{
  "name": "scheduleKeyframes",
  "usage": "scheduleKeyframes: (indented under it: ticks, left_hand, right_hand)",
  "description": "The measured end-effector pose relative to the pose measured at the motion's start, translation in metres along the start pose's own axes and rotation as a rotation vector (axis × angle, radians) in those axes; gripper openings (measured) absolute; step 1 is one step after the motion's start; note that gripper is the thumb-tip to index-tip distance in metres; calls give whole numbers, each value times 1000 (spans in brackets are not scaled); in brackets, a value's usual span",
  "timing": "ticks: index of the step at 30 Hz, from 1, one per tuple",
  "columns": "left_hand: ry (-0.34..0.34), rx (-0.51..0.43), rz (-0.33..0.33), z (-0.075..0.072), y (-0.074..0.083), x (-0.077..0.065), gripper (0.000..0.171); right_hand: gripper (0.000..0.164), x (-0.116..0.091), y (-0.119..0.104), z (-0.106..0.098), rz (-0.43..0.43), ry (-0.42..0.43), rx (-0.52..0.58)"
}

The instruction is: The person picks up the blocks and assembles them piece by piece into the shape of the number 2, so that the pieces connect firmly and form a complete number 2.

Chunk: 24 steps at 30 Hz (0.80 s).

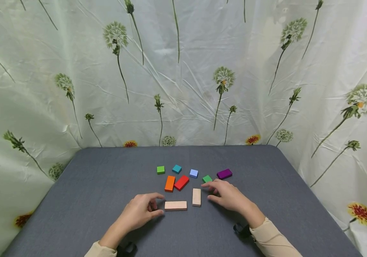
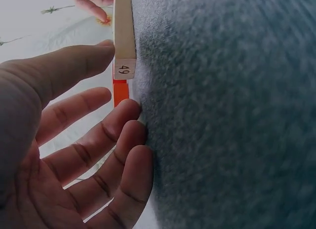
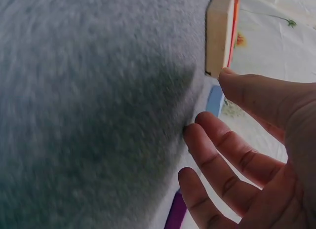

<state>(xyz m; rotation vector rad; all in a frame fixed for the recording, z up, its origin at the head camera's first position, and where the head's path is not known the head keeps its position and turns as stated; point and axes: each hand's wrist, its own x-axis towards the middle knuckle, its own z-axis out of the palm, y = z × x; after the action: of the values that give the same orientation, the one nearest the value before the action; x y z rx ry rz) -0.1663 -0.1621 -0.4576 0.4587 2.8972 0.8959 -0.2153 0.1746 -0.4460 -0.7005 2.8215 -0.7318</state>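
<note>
My left hand (image 1: 141, 210) hovers low at the left end of a plain wooden block (image 1: 175, 205) that lies crosswise; its fingers are loosely bent with nothing between them. In the left wrist view that wooden block (image 2: 124, 39) shows the number 49 on its end. A second plain wooden block (image 1: 196, 197) lies lengthwise, just right of the first. My right hand (image 1: 229, 196) is to the right of this second block, fingers relaxed and holding nothing. Its fingertips are close to a green block (image 1: 207, 179), partly covered by the hand in the head view.
Behind the wooden blocks lie an orange block (image 1: 169, 184) and a red block (image 1: 181, 182). Farther back are a light green block (image 1: 161, 170), a teal block (image 1: 177, 169), a light blue block (image 1: 194, 173) and a purple block (image 1: 224, 174). A flowered curtain (image 1: 189, 89) surrounds the grey table (image 1: 106, 171).
</note>
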Motion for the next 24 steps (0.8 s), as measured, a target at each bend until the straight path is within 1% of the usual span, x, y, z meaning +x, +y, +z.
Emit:
scheduleKeyframes:
  ticks: [3, 16, 24]
  left_hand:
    - [-12, -3, 1, 2, 0, 0, 39]
    - [-4, 3, -32, 4, 2, 1, 35]
    - [-7, 5, -37, 8, 2, 3, 32]
  right_hand:
    - [41, 1, -2, 3, -9, -16, 4]
    - [42, 7, -4, 8, -46, -22, -27]
    - [41, 12, -5, 10, -58, -30, -72]
